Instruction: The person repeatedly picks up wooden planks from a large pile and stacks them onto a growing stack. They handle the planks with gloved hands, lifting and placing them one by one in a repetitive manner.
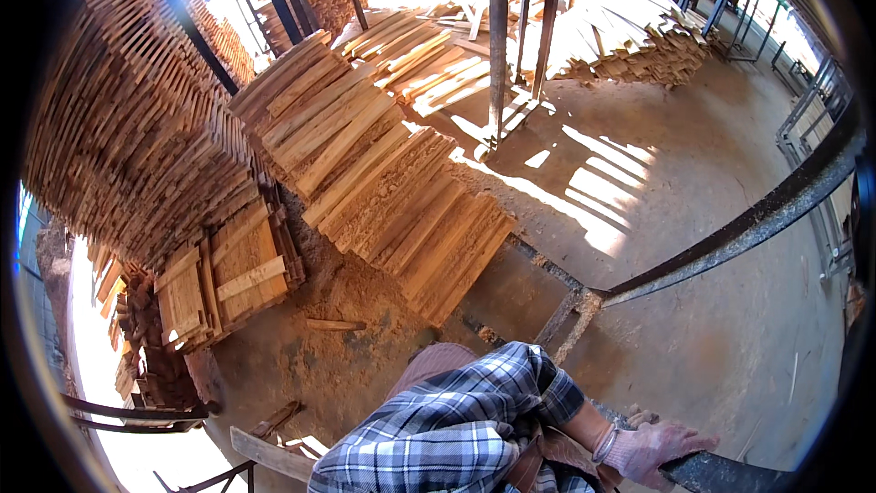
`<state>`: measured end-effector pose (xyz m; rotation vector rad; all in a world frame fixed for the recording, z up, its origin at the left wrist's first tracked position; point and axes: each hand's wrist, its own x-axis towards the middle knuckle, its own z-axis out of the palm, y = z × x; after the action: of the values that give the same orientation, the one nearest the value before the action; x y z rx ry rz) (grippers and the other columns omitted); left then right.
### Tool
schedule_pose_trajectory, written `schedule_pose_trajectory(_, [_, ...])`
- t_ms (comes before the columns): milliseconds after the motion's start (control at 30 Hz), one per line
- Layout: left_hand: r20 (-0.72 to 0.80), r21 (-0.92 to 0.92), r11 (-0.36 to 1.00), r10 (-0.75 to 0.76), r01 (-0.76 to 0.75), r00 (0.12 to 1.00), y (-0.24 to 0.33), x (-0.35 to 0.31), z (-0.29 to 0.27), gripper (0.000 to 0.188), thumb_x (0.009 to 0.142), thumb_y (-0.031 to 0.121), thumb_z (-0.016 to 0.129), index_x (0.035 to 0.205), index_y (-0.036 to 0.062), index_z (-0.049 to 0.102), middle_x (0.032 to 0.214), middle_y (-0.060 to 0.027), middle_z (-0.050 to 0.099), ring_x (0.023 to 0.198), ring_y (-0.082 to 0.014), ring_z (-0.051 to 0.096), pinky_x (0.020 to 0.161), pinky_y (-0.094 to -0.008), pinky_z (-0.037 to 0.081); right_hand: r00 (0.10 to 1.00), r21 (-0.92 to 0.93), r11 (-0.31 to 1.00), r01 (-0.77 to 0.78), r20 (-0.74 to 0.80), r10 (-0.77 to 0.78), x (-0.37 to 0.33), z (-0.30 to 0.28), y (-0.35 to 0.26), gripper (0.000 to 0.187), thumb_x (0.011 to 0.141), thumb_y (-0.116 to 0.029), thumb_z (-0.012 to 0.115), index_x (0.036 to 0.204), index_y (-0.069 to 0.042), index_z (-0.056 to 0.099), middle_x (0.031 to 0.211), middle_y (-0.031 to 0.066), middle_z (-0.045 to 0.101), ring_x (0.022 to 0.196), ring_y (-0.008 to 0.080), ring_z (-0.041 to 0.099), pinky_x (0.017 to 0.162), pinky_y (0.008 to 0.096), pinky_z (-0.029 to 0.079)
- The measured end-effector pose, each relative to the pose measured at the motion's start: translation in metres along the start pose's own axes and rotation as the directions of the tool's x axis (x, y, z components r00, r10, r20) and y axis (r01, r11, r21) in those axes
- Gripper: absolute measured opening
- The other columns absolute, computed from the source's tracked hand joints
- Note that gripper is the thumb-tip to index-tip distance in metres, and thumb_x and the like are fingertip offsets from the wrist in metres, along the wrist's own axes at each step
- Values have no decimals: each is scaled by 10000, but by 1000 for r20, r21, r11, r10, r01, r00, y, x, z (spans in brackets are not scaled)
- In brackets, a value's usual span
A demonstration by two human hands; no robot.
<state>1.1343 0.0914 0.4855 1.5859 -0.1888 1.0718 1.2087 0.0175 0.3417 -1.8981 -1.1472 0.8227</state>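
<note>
My left hand (652,453), in a pinkish knit glove, is closed around a dark metal bar (739,474) at the lower right. The forearm comes out of a blue, black and white plaid sleeve with its elbow bent outward. My right hand does not show. Beyond my elbow, flat wooden boards (456,246) lie in a long, low stack, the near end resting by a rusty metal frame (573,310). From this frame a long dark beam (730,251) runs to the upper right. Pinkish-brown ribbed cloth (433,365) shows beside my sleeve.
A tall wall of cross-stacked boards (137,119) rises at the left, with a lower board pile (228,269) before it. Dark upright posts (497,36) stand at the back, near a heap of planks (630,32). Sawdust and a loose wood piece (335,325) lie on the floor.
</note>
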Motion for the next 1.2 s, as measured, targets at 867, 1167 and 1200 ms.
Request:
schedule_pose_trajectory(867, [-183, 244, 776, -552, 582, 813, -15, -116, -116, 515, 808, 210, 702, 1277, 66, 546, 1217, -144, 604, 1062, -285, 608, 915, -368, 491, 886, 714, 524, 463, -355, -300, 5, -79, -48, 462, 1006, -354, 336, 1345, -54, 429, 1267, 120, 477, 1149, 255, 464, 1058, 439, 330])
schedule_pose_trajectory(1167, [-731, -453, 293, -663, 842, -163, 83, -425, -328, 387, 866, 159, 618, 1198, -39, 592, 1031, -75, 657, 879, -133, 598, 774, -260, 489, 655, -584, 389, -712, -355, 667, 20, 77, 153, 468, 955, -328, 419, 1374, -121, 422, 1400, 150, 460, 1284, 296, 430, 1054, 480, 328])
schedule_pose_trajectory(1200, [-701, -484, 242, -683, 841, -206, 86, -422, -338, 387, 871, 160, 620, 1205, -33, 588, 992, -58, 650, 819, -111, 576, 718, -247, 479, 650, -565, 455, -688, -200, 734, 28, 118, 160, 459, 945, -326, 436, 1364, -139, 437, 1387, 145, 477, 1269, 296, 448, 1036, 491, 348])
